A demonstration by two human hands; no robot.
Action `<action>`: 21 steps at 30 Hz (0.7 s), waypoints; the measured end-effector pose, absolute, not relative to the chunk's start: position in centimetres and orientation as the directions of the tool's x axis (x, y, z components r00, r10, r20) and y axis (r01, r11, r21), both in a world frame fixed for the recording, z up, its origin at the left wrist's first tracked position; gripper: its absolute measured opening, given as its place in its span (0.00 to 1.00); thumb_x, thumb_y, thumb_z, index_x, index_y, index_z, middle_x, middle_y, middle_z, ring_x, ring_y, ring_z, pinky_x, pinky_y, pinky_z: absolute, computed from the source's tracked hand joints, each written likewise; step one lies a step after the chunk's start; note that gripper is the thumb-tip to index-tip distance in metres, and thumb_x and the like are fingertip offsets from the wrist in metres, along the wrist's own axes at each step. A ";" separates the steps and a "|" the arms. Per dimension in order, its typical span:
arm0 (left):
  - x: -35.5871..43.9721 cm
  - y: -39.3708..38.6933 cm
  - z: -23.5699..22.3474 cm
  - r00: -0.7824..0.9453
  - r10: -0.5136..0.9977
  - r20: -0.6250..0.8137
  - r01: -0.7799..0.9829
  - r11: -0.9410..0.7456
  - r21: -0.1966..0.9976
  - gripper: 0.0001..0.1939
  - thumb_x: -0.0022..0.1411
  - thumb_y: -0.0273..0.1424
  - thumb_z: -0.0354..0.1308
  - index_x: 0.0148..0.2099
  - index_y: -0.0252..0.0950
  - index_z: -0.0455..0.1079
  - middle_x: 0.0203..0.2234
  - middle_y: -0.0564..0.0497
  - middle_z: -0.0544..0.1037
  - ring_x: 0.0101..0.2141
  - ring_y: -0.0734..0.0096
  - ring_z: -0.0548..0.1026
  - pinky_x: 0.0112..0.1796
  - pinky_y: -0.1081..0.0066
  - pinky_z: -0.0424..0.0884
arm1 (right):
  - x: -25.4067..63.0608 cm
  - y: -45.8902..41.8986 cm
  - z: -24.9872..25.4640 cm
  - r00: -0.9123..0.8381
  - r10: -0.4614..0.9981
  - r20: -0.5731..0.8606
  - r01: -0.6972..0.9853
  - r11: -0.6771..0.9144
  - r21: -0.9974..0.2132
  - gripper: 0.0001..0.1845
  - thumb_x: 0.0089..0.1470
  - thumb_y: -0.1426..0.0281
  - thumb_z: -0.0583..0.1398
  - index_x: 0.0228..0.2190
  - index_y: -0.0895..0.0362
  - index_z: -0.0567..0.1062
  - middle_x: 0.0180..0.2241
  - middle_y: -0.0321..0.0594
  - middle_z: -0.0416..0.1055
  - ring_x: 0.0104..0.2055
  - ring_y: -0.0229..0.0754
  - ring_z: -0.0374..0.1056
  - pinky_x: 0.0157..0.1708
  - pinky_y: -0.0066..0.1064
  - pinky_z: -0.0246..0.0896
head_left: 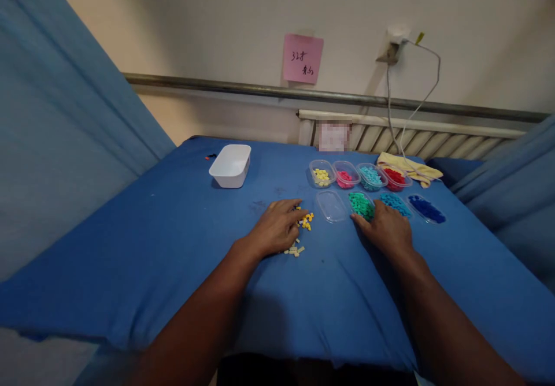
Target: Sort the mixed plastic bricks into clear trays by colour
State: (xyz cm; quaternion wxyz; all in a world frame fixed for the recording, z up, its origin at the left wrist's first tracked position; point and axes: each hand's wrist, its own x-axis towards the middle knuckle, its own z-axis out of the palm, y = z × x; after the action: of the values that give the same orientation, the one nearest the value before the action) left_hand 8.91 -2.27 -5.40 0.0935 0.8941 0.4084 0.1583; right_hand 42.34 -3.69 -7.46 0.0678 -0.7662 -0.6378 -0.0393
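My left hand (277, 227) lies palm down on the blue cloth, fingers curled over a small heap of yellow and pale beads (303, 224); what the fingertips hold is hidden. My right hand (385, 227) rests palm down with fingers together, touching the near edge of the tub of green beads (361, 204). An empty clear tub (330, 206) sits between the two hands. Behind it stands a row of clear tubs with yellow beads (321, 175), pink beads (346, 177), teal beads (372, 176) and red beads (394, 177).
A white rectangular dish (231, 165) stands at the back left of the blue table (151, 241). Tubs of light blue beads (395, 203) and dark blue beads (427, 208) lie right of my right hand. A yellow cloth (410, 167), cables and a radiator are behind.
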 end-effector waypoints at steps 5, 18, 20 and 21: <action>8.4 -1.7 -5.9 0.544 0.833 0.095 0.783 -0.545 0.299 0.30 0.80 0.34 0.47 0.77 0.36 0.68 0.78 0.38 0.63 0.77 0.49 0.62 0.75 0.43 0.56 | 42.5 -3.5 -7.4 0.257 0.958 0.124 0.962 -0.242 -0.124 0.44 0.66 0.46 0.63 0.67 0.68 0.68 0.57 0.68 0.79 0.60 0.70 0.76 0.56 0.52 0.69; 7.1 0.0 -7.4 0.269 0.942 0.200 0.851 -0.330 0.409 0.29 0.74 0.24 0.50 0.73 0.29 0.73 0.71 0.38 0.74 0.71 0.56 0.71 0.74 0.59 0.62 | 39.4 -5.5 -8.9 -0.199 0.824 0.531 0.928 0.333 -0.169 0.41 0.65 0.59 0.63 0.71 0.66 0.64 0.64 0.69 0.71 0.66 0.71 0.67 0.67 0.62 0.65; 7.0 0.3 -7.8 0.218 0.946 0.239 0.812 -0.311 0.494 0.29 0.72 0.23 0.49 0.71 0.30 0.75 0.68 0.40 0.77 0.69 0.57 0.74 0.72 0.61 0.65 | 37.6 -5.9 -8.6 -0.273 0.794 0.543 0.901 0.408 -0.144 0.40 0.65 0.63 0.63 0.72 0.67 0.63 0.64 0.70 0.70 0.66 0.71 0.66 0.67 0.62 0.65; 7.0 0.3 -8.0 0.196 0.948 0.251 0.786 -0.305 0.538 0.29 0.72 0.23 0.49 0.71 0.30 0.75 0.68 0.40 0.78 0.68 0.58 0.75 0.72 0.61 0.66 | 36.7 -6.0 -8.3 -0.308 0.778 0.547 0.888 0.441 -0.128 0.40 0.65 0.64 0.63 0.72 0.68 0.63 0.65 0.70 0.70 0.67 0.71 0.66 0.67 0.62 0.66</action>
State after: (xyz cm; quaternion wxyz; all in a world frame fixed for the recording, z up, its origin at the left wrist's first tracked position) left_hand 6.96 0.33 -7.98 0.1469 0.7593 0.5708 0.2759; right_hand 36.69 -6.00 -8.34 0.2767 -0.5192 -0.8025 -0.0994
